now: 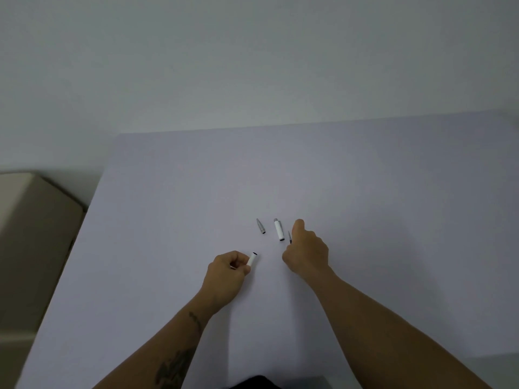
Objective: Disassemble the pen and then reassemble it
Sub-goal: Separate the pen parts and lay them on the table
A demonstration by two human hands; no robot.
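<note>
**Pen in pieces, both hands working the parts**

Far left, off the table edge, a beige box (31,237) sits idle, not in play. On to the pale table (168,206) & the action.

L side first: left hand (224,272) is curled closed round a white barrel piece (252,259), pinched btwn thumb & fingers, dark open end pointing up and away, just above the surface. A glint of metal shows by the fingers, can't tell what it is.

Centre: grey metal tip cone (261,226) lies loose on the table, nobody touching it. Just right of it lies a white section w/ silver end (279,229), likewise loose, dark mouth facing the person.

Right again: a thin dark sliver, prob. the refill (289,237), pokes out at the right hand (306,249). That hand is knuckles-up, fingers bent down onto it. Whether it's actually pinched or only touched, can't tell, the hand hides the contact.

Judgement: pen is fully apart, so this looks like the turn toward reassembly. To do it well: get a clean pinch on the refill near its middle, bring the left's barrel mouth round to face it, feed it in straight, no forcing. Keep the cone & silver-ended piece from rolling.

Branding, labels, writing: none legible, parts too small.
</note>
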